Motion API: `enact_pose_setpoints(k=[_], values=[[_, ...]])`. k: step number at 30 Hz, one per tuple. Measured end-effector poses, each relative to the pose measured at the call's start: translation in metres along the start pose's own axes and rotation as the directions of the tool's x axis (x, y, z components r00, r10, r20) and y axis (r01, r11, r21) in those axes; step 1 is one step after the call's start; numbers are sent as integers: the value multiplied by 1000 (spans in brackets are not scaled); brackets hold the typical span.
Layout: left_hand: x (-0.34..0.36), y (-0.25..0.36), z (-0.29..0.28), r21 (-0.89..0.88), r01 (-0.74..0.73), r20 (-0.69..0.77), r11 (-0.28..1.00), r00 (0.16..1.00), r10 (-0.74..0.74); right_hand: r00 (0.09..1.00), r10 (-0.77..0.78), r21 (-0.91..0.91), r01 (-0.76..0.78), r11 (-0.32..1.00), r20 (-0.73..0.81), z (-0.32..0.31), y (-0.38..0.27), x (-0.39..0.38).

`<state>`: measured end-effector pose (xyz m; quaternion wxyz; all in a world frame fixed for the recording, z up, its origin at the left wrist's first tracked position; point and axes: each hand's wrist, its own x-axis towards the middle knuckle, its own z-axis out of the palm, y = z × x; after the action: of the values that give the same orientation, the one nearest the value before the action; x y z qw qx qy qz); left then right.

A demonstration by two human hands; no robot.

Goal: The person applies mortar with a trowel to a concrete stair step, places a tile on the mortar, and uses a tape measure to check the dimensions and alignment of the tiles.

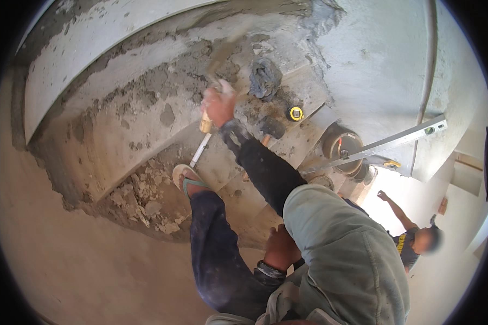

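Wooden-handled tool (205, 124): wrapped in your right hand (219, 105), its long axis running away from you, slightly rightward, blurred end over grey mortar (232, 73).
Left hand (281, 249): farther from the mortar, beside your leg (217, 265); its grip cannot be told.

Lettering: yellow capitals (401, 244) | On: dark shirt (410, 250) | Wearer: co-worker (402, 215), right side
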<state>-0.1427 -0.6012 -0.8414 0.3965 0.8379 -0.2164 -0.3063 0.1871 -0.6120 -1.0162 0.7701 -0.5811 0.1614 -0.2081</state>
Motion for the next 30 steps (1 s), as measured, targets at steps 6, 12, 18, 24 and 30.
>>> enact_pose_setpoints(k=[6,12,18,24,30], values=[[0,-1,11,83,-61,78,995,995,55,982,157,230,-129,965,-108,-56,-76,71],[0,3,11,71,-122,14,990,993,121,975,212,183,-197,963,-63,-41,-84,111],[2,-5,4,118,4,334,993,941,-43,976,202,124,-191,974,-87,-24,-90,113],[-3,2,3,48,-108,-41,993,993,110,973,221,28,-220,975,-64,2,-72,103],[2,11,21,-325,-44,-133,945,991,1,972,-231,-316,210,925,-32,27,13,97]])
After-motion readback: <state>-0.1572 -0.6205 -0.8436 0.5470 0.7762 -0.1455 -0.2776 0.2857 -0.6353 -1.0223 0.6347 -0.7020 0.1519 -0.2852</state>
